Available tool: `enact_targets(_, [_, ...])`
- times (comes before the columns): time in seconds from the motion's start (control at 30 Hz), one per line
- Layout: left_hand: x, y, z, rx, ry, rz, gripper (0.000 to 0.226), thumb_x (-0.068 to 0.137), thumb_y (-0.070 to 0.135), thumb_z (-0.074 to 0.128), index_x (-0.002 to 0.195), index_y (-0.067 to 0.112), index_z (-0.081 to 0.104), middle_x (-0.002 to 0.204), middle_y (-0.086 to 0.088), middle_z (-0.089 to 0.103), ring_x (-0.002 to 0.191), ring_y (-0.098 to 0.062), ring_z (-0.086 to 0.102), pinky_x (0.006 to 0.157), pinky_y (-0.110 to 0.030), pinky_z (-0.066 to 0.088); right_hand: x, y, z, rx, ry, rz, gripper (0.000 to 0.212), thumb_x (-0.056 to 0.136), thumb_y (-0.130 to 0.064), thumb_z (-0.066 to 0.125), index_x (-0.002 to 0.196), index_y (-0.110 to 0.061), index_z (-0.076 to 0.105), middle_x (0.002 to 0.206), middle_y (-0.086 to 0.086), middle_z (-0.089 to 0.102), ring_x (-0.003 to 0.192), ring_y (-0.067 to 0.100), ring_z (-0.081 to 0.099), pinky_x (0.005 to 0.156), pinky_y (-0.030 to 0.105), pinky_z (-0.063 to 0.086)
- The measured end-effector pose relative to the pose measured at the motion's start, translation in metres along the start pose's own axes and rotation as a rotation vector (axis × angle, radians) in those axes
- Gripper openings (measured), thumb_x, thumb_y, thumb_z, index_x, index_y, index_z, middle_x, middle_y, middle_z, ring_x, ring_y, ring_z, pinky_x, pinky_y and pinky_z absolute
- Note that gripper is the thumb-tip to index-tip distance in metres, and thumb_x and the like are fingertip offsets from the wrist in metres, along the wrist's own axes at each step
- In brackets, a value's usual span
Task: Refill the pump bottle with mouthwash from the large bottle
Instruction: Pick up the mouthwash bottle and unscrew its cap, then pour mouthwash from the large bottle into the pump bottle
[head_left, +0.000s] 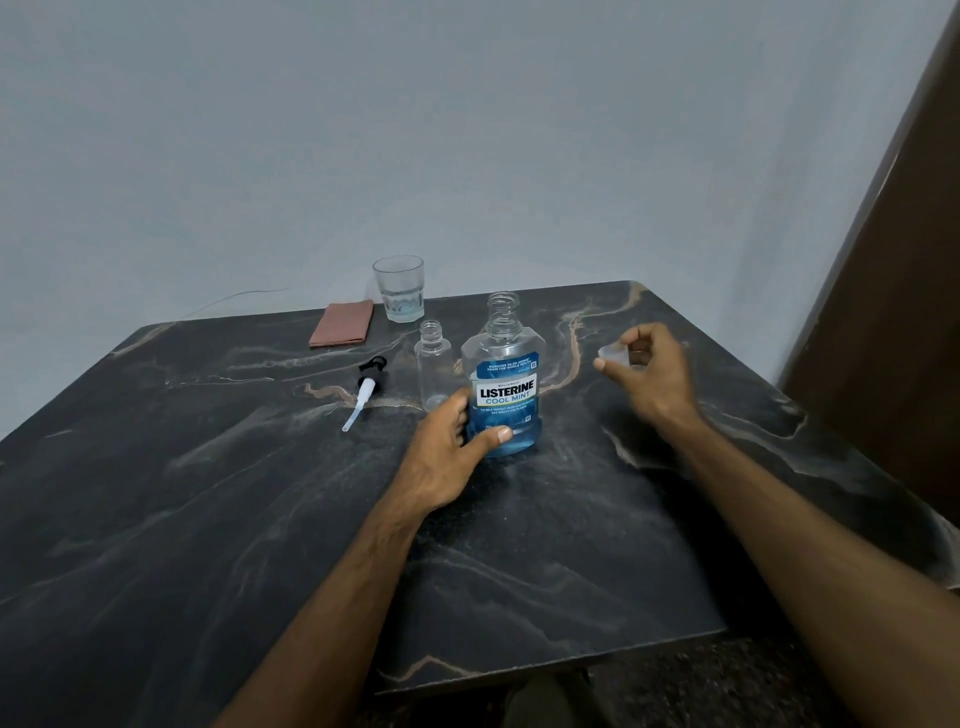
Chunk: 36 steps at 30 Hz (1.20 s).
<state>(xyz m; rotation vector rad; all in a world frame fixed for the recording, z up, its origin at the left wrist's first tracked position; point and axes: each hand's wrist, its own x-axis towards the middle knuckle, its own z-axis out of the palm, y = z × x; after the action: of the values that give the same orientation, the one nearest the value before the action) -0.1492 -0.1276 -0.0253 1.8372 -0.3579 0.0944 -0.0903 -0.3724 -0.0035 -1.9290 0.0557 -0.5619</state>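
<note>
A pale blue-grey wall (467, 130) fills the far side. A dark brown panel (893, 291) stands at right. The black, tan-veined stone counter (208, 519) spans the near ground in dim light.

The left hand (447, 452) is gripping the base of the mouthwash bottle (504, 384), thumb across its front. Right of that bottle, the right hand (647, 374) is hovering, fingers pinching a clear cap (613, 356).

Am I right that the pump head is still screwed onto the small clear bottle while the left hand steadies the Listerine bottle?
Not quite: in the head view the pump head lies on the table, off the small clear bottle. The left hand does steady the Listerine bottle.
</note>
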Motion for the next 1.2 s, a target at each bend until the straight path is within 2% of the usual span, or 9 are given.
enact_targets(0.07, [0.0,-0.001,0.0,-0.001,-0.005,0.002,0.046,0.085,0.013,0.069,0.127,0.018,0.052,0.125,0.005,0.063,0.114,-0.004,0.06,0.097,-0.022,0.048,-0.003,0.01,0.002,-0.022,-0.055,0.001,0.038,0.079,-0.012,0.077,0.104,-0.019,0.049,0.104,0.001,0.059,0.093,0.016,0.059,0.08,0.025,0.049])
enact_targets(0.23, [0.0,-0.003,0.0,-0.003,-0.001,0.001,0.046,0.085,0.013,0.069,0.127,0.018,0.052,0.124,0.005,0.063,0.112,-0.003,0.061,0.096,-0.02,0.048,-0.006,0.02,0.004,-0.124,-0.095,-0.004,0.038,0.085,-0.013,0.071,0.114,-0.022,0.049,0.11,-0.001,0.059,0.1,0.018,0.059,0.085,0.032,0.051])
enact_targets(0.4, [0.0,-0.003,0.0,-0.008,-0.013,0.006,0.047,0.085,0.012,0.069,0.129,0.014,0.051,0.125,0.002,0.064,0.114,-0.007,0.061,0.099,-0.026,0.048,-0.007,0.024,0.005,-0.176,-0.109,-0.02,0.039,0.084,-0.014,0.072,0.115,-0.022,0.05,0.116,0.0,0.061,0.101,0.018,0.06,0.083,0.032,0.052])
enact_targets(0.57, [0.0,-0.003,-0.001,-0.002,-0.014,0.003,0.047,0.085,0.014,0.069,0.128,0.016,0.051,0.126,0.003,0.063,0.114,-0.006,0.06,0.099,-0.025,0.048,-0.009,0.025,0.004,-0.224,-0.119,-0.026,0.046,0.081,-0.019,0.076,0.119,-0.022,0.049,0.118,0.002,0.059,0.105,0.02,0.059,0.088,0.039,0.053])
enact_targets(0.77, [-0.001,-0.002,-0.002,-0.005,-0.007,0.015,0.045,0.085,0.014,0.069,0.127,0.017,0.053,0.125,0.003,0.064,0.113,-0.006,0.061,0.097,-0.023,0.048,-0.019,0.015,0.002,-0.256,-0.022,-0.079,0.049,0.083,-0.034,0.07,0.125,-0.021,0.049,0.13,0.002,0.048,0.107,0.008,0.045,0.087,0.025,0.04])
enact_targets(0.9, [0.0,-0.004,-0.005,-0.046,0.008,0.009,0.046,0.083,0.018,0.072,0.126,0.014,0.055,0.124,0.003,0.065,0.113,-0.008,0.062,0.096,-0.022,0.048,-0.032,-0.002,0.003,-0.194,-0.028,-0.159,0.044,0.083,-0.033,0.069,0.122,-0.023,0.052,0.127,-0.002,0.049,0.108,0.005,0.045,0.092,0.024,0.038])
enact_targets(1.0, [-0.002,-0.004,-0.007,-0.122,0.124,0.008,0.037,0.083,0.022,0.071,0.118,0.016,0.06,0.115,0.003,0.069,0.106,-0.005,0.065,0.088,-0.017,0.05,-0.042,-0.021,0.007,-0.06,-0.133,-0.193,0.046,0.083,-0.021,0.069,0.125,-0.025,0.05,0.13,-0.004,0.049,0.115,0.004,0.048,0.099,0.026,0.041])
enact_targets(1.13, [-0.008,-0.001,-0.014,-0.265,0.312,-0.018,0.011,0.089,0.023,0.064,0.1,0.022,0.065,0.093,0.004,0.074,0.084,-0.007,0.07,0.07,-0.018,0.054,-0.051,-0.039,0.011,0.048,-0.453,-0.161,0.065,0.082,-0.019,0.072,0.136,-0.027,0.038,0.138,-0.003,0.049,0.127,0.009,0.046,0.103,0.033,0.042])
enact_targets(1.2, [-0.01,0.001,-0.018,-0.31,0.354,-0.022,0.01,0.092,0.024,0.06,0.099,0.019,0.065,0.09,0.001,0.074,0.075,-0.008,0.07,0.067,-0.019,0.054,-0.054,-0.044,0.016,0.09,-0.582,-0.149,0.073,0.082,-0.02,0.074,0.141,-0.025,0.032,0.137,-0.004,0.048,0.127,0.008,0.046,0.103,0.031,0.044])
